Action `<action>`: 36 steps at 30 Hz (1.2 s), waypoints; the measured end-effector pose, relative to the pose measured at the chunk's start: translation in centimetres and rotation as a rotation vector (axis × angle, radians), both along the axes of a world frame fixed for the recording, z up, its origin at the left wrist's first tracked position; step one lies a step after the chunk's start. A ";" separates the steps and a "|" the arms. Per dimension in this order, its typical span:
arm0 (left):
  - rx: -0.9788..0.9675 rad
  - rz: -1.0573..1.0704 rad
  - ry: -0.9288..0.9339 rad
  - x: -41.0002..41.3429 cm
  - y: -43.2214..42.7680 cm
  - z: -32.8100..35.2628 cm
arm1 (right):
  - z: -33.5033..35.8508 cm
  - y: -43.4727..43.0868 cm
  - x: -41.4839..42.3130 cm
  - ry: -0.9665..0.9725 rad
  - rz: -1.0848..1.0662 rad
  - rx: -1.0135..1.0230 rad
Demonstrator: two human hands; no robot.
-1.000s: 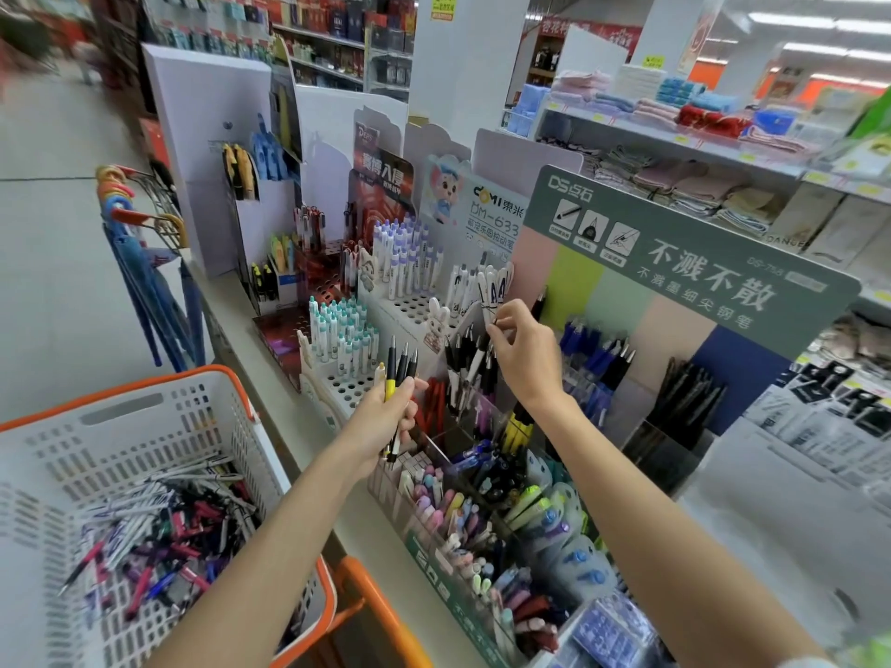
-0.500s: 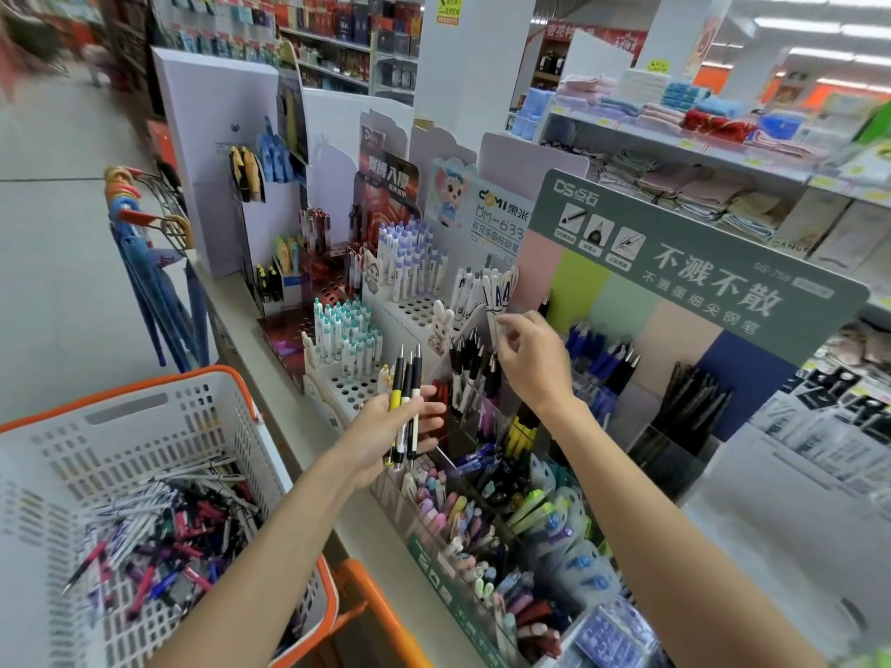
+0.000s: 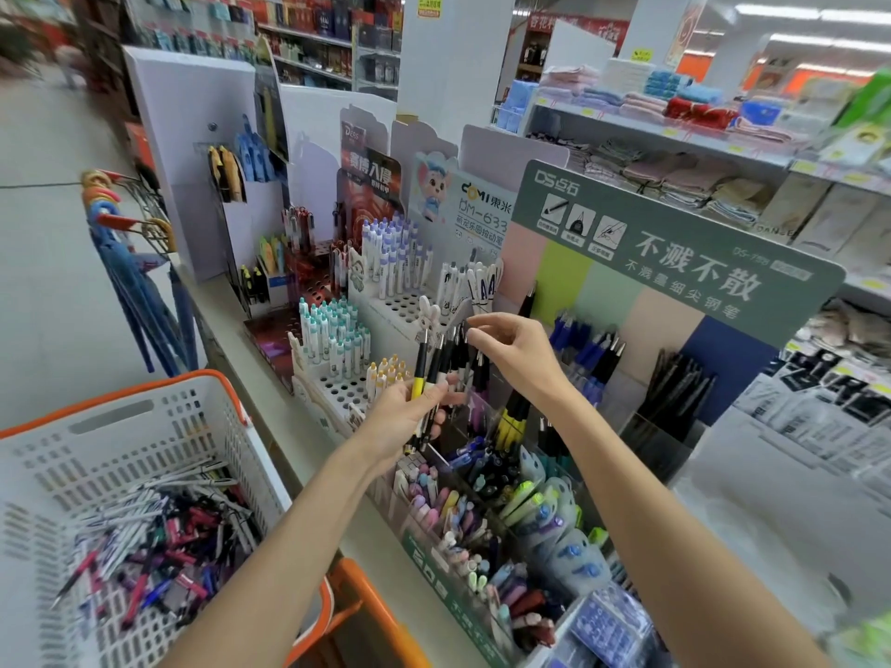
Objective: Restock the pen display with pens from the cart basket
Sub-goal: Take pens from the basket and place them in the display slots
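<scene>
Left hand [image 3: 410,409] gripping pens [image 3: 436,364], right hand [image 3: 518,359] half-pinched

Floor [image 3: 48,282]: pale grey and smooth, filling the left side.
Umbrellas [image 3: 144,306]: blue, folded, hanging in a bunch from a wire rack at the left, with hooked handles in orange, yellow and blue at the top.
Pillar [image 3: 453,79]: white and square, behind the stationery, with a yellow notice [image 3: 428,3] near its top.
Far shelves [image 3: 328,36]: dark boxed goods in rows, blurred.
Towels [image 3: 675,96]: folded stacks in pink, blue, white and red on the upper right shelf.
Lower cloths [image 3: 675,178]: folded, muted brown and grey, on the shelf below.
Packs [image 3: 829,407]: black-and-white, at the right edge.
Ceiling lights [image 3: 819,41]: long bright strips.
</scene>
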State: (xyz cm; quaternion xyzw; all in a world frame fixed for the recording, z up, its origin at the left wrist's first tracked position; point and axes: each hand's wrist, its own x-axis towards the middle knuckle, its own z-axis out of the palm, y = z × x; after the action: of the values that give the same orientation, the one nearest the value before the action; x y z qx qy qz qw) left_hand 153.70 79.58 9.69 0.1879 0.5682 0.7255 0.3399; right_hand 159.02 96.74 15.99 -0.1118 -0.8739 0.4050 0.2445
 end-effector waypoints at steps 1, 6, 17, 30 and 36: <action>-0.010 -0.009 -0.002 0.1 0.1 0.0 | -0.1 -0.1 0.1 0.001 0.025 -0.024; -0.004 -0.034 -0.026 0.4 0.2 0.0 | -0.4 -0.6 -0.1 -0.010 0.080 -0.038; 0.042 0.248 -0.122 -1.8 -0.6 -1.1 | 2.3 0.6 -0.3 0.208 -0.092 -0.159; -0.050 0.215 0.017 -2.4 -1.6 -2.0 | -0.5 1.1 -1.4 0.007 -0.265 0.331; 0.035 0.173 -0.132 -2.3 -1.8 -1.8 | -1.7 0.5 -2.0 -0.076 -0.223 0.513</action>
State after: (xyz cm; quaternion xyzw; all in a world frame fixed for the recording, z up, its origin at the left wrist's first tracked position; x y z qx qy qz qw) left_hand 151.38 77.80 7.91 0.0957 0.5457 0.7729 0.3093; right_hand 157.01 97.27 14.26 -0.1570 -0.9386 0.1366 0.2750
